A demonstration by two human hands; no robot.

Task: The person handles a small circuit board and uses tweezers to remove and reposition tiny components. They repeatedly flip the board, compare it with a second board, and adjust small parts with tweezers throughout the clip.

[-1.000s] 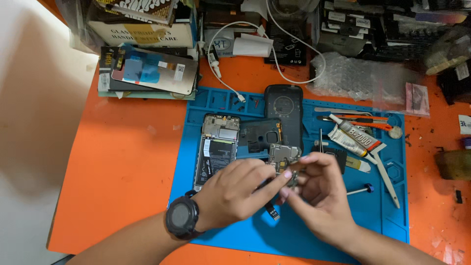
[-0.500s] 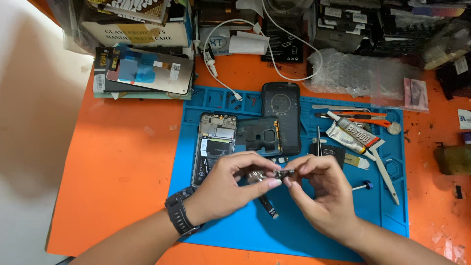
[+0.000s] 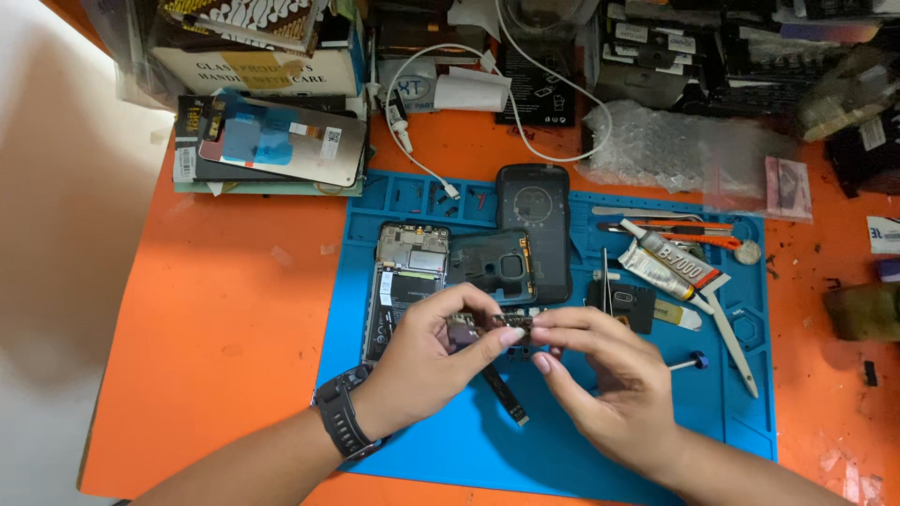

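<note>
My left hand [image 3: 427,361] and my right hand [image 3: 605,375] meet over a blue repair mat [image 3: 412,450]. Both pinch a small dark circuit board [image 3: 506,323] between fingertips, and a flat ribbon cable [image 3: 504,394] hangs from it toward the mat. A black watch sits on my left wrist. Just beyond my left hand lies an opened phone frame [image 3: 398,281] showing its insides, with a dark inner cover [image 3: 492,264] beside it and a black phone back [image 3: 534,211] further away.
A glue tube [image 3: 670,267], tweezers [image 3: 605,281], orange-handled tool [image 3: 684,230] and a white pry tool [image 3: 731,337] lie on the mat's right side. A screen panel [image 3: 281,141] rests on boxes at far left. White cable [image 3: 422,103] and bubble wrap [image 3: 675,150] lie behind on the orange table [image 3: 225,319].
Both hands turned the small board from held up flat to a thin edge-on position between the fingertips. The view shifted slightly.
</note>
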